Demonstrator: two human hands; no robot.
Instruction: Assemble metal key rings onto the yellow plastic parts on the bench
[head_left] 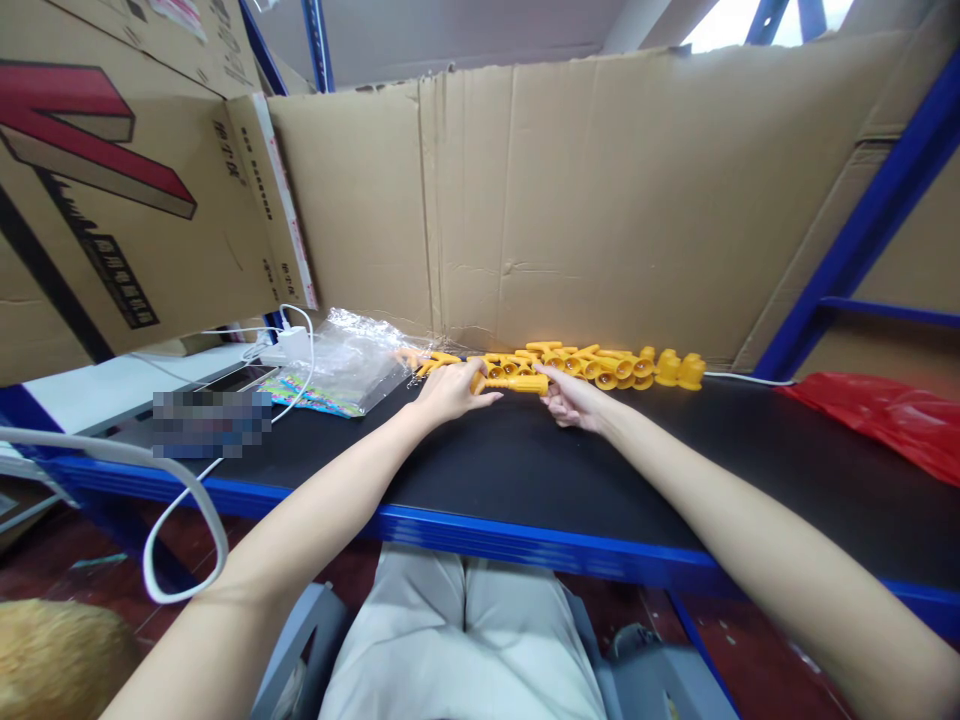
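Note:
A yellow plastic horn-shaped piece [519,383] lies level between my two hands, just above the black tabletop. My left hand [451,390] has its fingers curled over the left end, with the thumb stretched along the near side. At the right end, the thumb and fingers of my right hand [574,397] pinch the same piece. Right behind the hands runs a row of similar yellow plastic pieces [611,370], many lying with their round open ends toward me. At the row's right end, some pieces [679,370] stand upright. My fingers partly hide the held piece's ends.
A clear plastic bag [349,365] with a colourful edge lies left of the hands. White cables and a charger [292,343] are farther left, beside a blurred-out object [212,425]. A red plastic bag [885,415] lies at right. Cardboard [600,200] walls the back; blue rails [525,540] edge the table.

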